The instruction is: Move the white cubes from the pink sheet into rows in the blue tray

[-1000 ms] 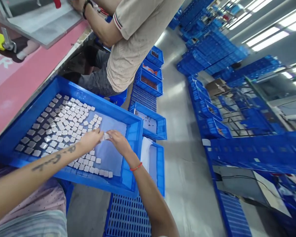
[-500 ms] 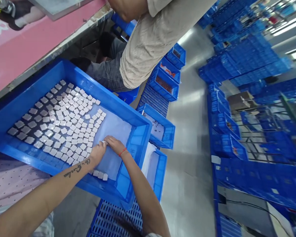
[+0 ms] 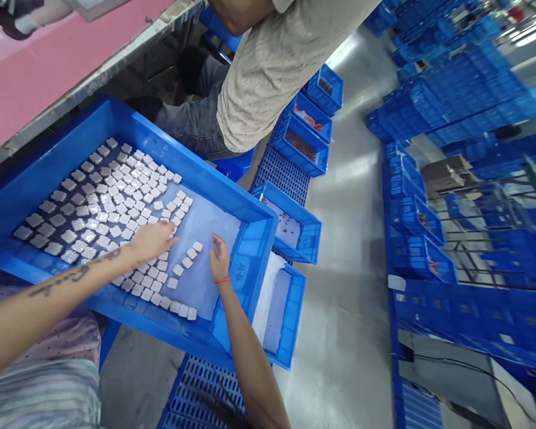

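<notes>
Several small white scalloped tiles (image 3: pixel 129 179) lie in close rows inside a large blue crate (image 3: pixel 192 170). My left hand (image 3: pixel 154 239) is over the tiles, palm down, its fingers stretched and the thumb apart; some tiles are hidden beneath it. To its right, a short slanting row of loose white tiles (image 3: pixel 187 262) rests on the pale liner sheet (image 3: pixel 205 223). My right hand (image 3: pixel 220 259), with a red cord on the wrist, hovers just right of that row. Its fingers are apart and I see nothing in them.
A pink-topped table (image 3: pixel 71 77) borders the crate at upper left. Another person in a beige shirt (image 3: pixel 268 77) sits beyond the crate's far side. Smaller blue crates (image 3: pixel 290 229) stand on slotted blue pallets (image 3: pixel 209 381) at right. Stacked blue crates (image 3: pixel 455 107) line the aisle.
My hands, together at the liner before, have parted: the left moved left over the tiles, the right moved right and up. A short row of tiles now shows where they met.
</notes>
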`<state>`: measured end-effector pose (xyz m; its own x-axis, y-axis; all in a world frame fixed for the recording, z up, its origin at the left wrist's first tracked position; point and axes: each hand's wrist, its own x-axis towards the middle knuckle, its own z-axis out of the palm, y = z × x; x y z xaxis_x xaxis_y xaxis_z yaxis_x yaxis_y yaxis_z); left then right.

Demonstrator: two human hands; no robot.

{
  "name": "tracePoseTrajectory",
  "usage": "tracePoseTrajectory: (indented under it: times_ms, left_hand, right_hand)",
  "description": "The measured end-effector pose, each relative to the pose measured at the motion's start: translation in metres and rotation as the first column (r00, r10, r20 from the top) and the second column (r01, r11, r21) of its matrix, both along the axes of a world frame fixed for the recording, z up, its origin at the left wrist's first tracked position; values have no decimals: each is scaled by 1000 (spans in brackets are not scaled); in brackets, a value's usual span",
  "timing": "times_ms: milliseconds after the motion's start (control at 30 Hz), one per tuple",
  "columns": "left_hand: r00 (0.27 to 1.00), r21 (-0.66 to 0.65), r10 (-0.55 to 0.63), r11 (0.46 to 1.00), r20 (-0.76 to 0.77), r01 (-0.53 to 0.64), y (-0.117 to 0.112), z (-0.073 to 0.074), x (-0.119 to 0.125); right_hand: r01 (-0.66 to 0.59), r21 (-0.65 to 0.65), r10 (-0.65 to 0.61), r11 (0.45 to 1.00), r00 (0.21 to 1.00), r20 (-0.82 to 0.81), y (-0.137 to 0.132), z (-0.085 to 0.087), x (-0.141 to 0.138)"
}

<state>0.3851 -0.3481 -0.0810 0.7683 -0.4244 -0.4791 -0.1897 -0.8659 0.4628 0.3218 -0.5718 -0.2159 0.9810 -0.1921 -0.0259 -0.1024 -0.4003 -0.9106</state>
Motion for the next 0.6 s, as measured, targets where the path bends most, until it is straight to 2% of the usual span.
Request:
tracePoseTrajectory:
  times_ms: [33,100,200,300,400,600]
  left_hand:
    - [1000,-8,20,1000,19,-20,15,7,7]
    - [997,-23,61,998,45,-60,46,19,13]
    - [990,-35,130,991,57,-128,90,32,8]
    - [981,-48,184,982,63,-181,127,38,-6]
    - [967,-26,235,972,99,-234,157,37,-21]
    - [924,11,320,944,208,-329,191,36,-45]
  right_hand:
    - [137,48,-138,989,990,13,8,-5,-3]
    - [341,143,-346,929,938,14,28,-14,-6]
    - [482,252,-495,839,869,-10,55,-19,-4]
    - [515,311,-532,799,846,-34,71,-15,-5]
    - [508,341,-521,791,852,-60,79,-12,-8]
    - [435,406,-430,804,896,-109,89,-22,-10]
